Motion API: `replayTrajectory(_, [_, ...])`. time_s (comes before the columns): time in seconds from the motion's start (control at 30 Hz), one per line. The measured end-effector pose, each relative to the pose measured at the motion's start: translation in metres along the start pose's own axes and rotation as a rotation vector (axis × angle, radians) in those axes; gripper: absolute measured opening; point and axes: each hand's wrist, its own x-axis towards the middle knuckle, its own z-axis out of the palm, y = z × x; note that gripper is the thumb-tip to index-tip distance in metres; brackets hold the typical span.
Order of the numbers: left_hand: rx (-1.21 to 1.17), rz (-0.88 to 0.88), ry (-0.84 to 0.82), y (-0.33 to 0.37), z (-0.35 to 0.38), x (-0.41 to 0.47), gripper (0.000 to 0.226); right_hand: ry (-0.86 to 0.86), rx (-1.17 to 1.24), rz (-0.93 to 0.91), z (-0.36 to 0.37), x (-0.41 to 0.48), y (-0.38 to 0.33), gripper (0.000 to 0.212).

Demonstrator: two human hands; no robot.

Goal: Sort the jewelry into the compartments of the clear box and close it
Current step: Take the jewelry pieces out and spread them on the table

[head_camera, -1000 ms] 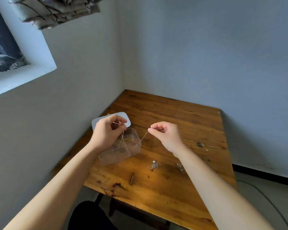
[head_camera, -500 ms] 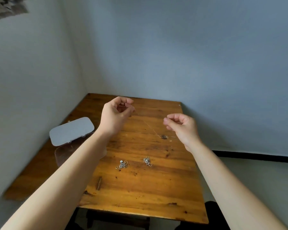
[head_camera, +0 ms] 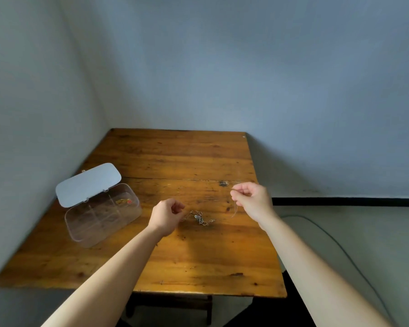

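Jewelry [head_camera: 198,217] lies tangled on the wooden table [head_camera: 187,256], right of the clear box [head_camera: 102,215], whose lid stands open. It looks light, limp and snag-prone; best taken at a free end. The left hand [head_camera: 167,214] pinches at the tangle; the right hand [head_camera: 253,201] pinches a thin chain [head_camera: 234,210].

Glossy wood table [head_camera: 187,161]; clear plastic box [head_camera: 102,217].

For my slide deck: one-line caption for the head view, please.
Both hands, left hand and right hand, work a thin chain beside the open clear box.
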Motion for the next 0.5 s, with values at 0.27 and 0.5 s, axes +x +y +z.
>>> replayTrajectory(0.27, [0.238,0.124,-0.060,-0.007,0.021,-0.002,0.026,-0.155,-0.562,-0.062,0.026,-0.014,0.039,0.016])
replayTrajectory(0.5, [0.308,0.247,-0.120,-0.005,-0.008,-0.010,0.022,-0.270,-0.748,-0.117,0.040,-0.010,0.030,0.029])
